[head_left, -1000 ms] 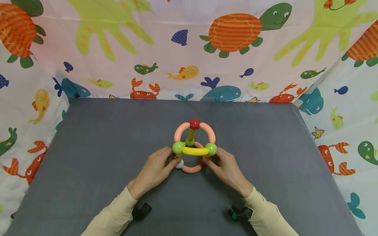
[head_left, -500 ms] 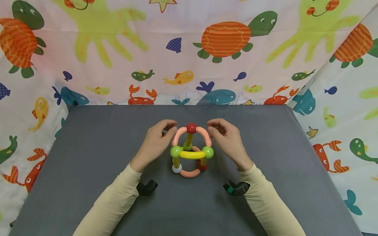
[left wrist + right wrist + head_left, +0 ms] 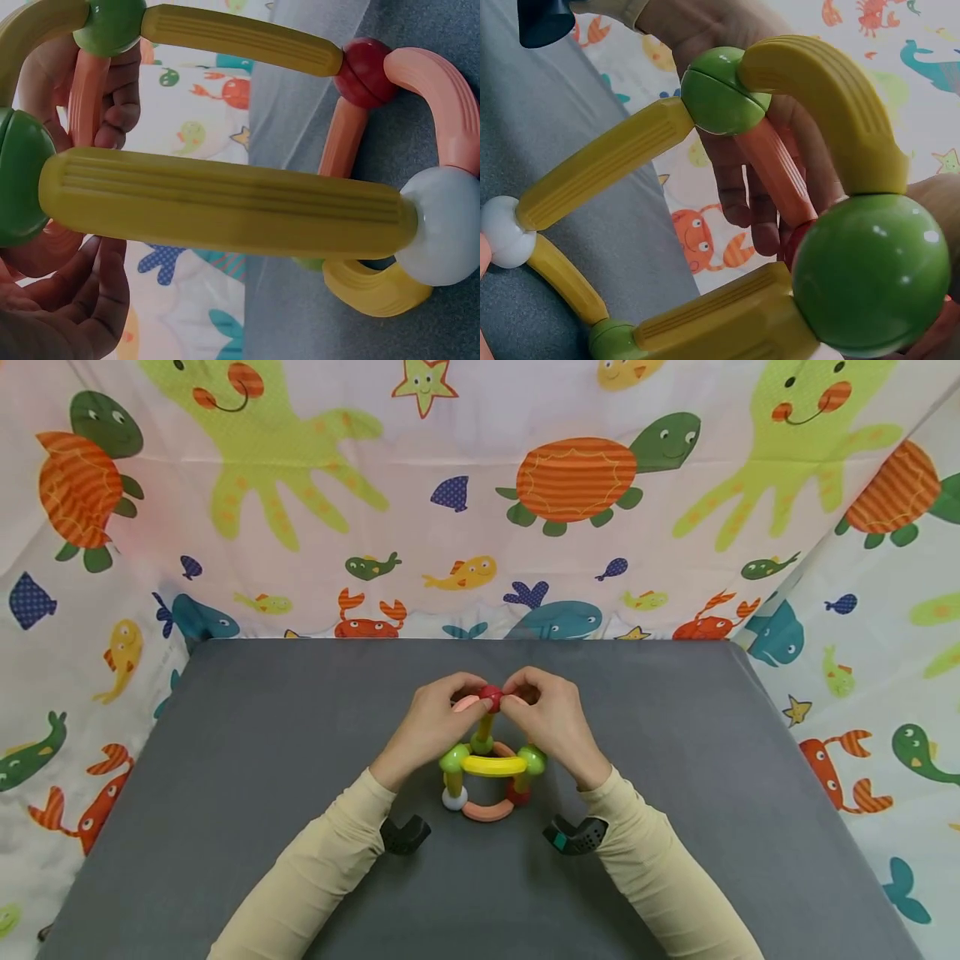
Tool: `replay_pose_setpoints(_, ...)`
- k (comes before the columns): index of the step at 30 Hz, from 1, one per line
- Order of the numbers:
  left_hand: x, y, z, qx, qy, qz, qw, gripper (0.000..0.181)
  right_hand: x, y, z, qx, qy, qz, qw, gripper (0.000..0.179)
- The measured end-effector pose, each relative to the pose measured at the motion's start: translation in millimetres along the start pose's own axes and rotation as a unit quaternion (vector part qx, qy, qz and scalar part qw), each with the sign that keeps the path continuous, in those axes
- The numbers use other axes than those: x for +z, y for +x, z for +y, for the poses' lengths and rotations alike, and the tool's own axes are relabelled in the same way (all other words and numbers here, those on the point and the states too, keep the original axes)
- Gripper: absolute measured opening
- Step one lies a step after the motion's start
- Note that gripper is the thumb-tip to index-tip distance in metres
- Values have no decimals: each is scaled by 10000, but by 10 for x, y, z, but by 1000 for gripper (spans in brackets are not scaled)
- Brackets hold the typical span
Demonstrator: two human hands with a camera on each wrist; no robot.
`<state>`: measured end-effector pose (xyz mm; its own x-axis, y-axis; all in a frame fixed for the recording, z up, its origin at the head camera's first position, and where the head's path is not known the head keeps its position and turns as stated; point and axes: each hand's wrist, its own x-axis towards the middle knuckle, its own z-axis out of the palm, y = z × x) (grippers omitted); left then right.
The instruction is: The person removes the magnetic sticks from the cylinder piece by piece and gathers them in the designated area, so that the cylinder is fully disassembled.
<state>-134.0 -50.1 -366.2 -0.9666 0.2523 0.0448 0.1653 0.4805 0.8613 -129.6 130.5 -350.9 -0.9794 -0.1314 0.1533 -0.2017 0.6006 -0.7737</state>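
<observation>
A building toy of sticks and balls (image 3: 495, 766) stands on the grey table, its top formed by a red ball (image 3: 491, 697) on a straight yellow stick. With thumb and fingertips, my left hand (image 3: 431, 718) pinches it at the red ball's left side, where a pink curved stick (image 3: 466, 702) meets it. My right hand (image 3: 553, 714) pinches from the other side and hides the right-hand curved stick. A straight yellow stick (image 3: 225, 202) runs down to a white ball (image 3: 442, 225) in the left wrist view. In the right wrist view a green ball (image 3: 870, 274) is closest.
The grey-covered table (image 3: 300, 693) spreads around the toy. Behind it hangs a white curtain (image 3: 480, 427) printed with sea animals, which continues along both sides. A dark wrist device (image 3: 405, 835) sits under the left wrist and another one (image 3: 576, 835) under the right.
Both hands let go of the toy's lower green-ball corners, rose apart beside the pink arcs, then closed in on the red ball. The toy stays standing in its place.
</observation>
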Motion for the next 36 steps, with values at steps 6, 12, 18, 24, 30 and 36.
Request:
replay_pose_setpoints(6, -28, 17, -3, -41, 33, 56, 10000, 26, -22, 33, 43, 73, 215, -9, 9997, 13)
replay_pose_setpoints(12, -47, 20, -1, -73, 73, 62, 9999, 29, -99, 38, 315, 1103, 884, -732, 9872, 17)
replay_pose_setpoints(18, -73, 17, -18, -43, 46, 44, 10000, 29, -58, 74, 651, 1814, 1225, -2354, 9469, 31)
replay_pose_setpoints(24, -81, -9, -54, -159, -30, -91, 9998, 36, -46, 53, 809, 1780, 1086, -2545, 9443, 42)
replay_pose_setpoints(30, -155, -257, -309, -436, -5, 13, 9990, 32, -31, -53, 1024, 1135, 749, -1883, 9727, 28)
replay_pose_setpoints(36, -45, -664, -694, -135, 372, -160, 9991, 29, 90, -59, 1133, 339, 24, -1979, 9796, 17)
